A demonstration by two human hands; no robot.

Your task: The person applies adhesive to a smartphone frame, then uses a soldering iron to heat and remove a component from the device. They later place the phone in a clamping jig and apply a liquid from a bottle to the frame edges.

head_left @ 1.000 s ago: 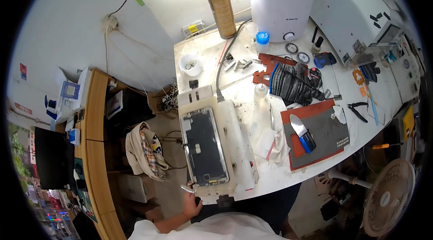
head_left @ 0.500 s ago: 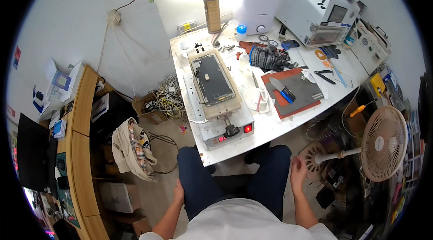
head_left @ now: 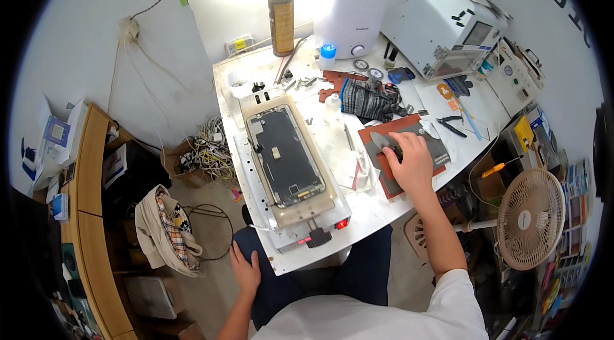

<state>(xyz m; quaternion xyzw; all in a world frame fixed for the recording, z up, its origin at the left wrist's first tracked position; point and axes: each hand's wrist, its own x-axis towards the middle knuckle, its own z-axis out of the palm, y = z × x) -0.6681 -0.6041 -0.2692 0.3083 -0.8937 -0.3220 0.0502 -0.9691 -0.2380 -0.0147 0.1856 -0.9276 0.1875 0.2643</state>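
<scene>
My right hand [head_left: 412,164] is over the mats at the right of the table, its fingers closing round the dark handle of a wide-bladed knife [head_left: 378,140]. The blade sticks out past my fingertips, lying flat or nearly so. Beneath lie a grey mat [head_left: 441,156] and a reddish-brown mat [head_left: 388,185]. My left hand [head_left: 245,271] rests with fingers stretched out on my left thigh, holding nothing. In front of me, an opened phone screen assembly [head_left: 286,164] lies on a heating plate [head_left: 323,209] with a black knob [head_left: 318,237] and a lit red switch [head_left: 342,223].
Behind the mats lie a grey knitted glove [head_left: 368,100] and black cutters [head_left: 451,126]. A white cloth [head_left: 363,173] sits between plate and mats. A spray can [head_left: 281,23], a humidifier [head_left: 352,14] and a white machine [head_left: 441,20] line the back. A fan [head_left: 531,218] stands at right.
My right hand has come up from beside my right leg onto the knife on the mats. The left hand stays at my thigh. The view has shifted, bringing the table nearer.
</scene>
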